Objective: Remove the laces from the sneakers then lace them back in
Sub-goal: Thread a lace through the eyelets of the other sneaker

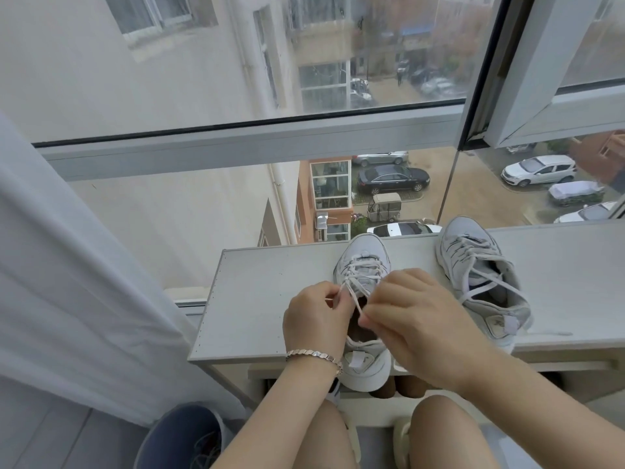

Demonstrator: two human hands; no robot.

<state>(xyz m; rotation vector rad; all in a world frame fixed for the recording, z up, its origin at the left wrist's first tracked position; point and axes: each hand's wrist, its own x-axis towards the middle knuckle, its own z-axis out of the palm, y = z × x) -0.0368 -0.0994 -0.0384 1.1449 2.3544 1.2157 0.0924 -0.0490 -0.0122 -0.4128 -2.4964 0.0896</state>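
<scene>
Two pale grey sneakers stand on a white shelf top (257, 299) by the window. The nearer sneaker (363, 255) points away from me, its heel hanging over the front edge. My left hand (314, 319) pinches one end of its white lace (353, 292) and my right hand (419, 319) pinches the other end, both just above the shoe's opening. The lace runs crossed through the upper eyelets. The second sneaker (480, 269) lies to the right, laced, with one loose lace end (548, 333) trailing on the shelf.
A big window (236, 79) rises right behind the shelf, its opened sash (554, 62) at upper right. A white curtain (67, 282) hangs at left. A dark bin (182, 438) stands on the floor at lower left. My knees sit below the shelf.
</scene>
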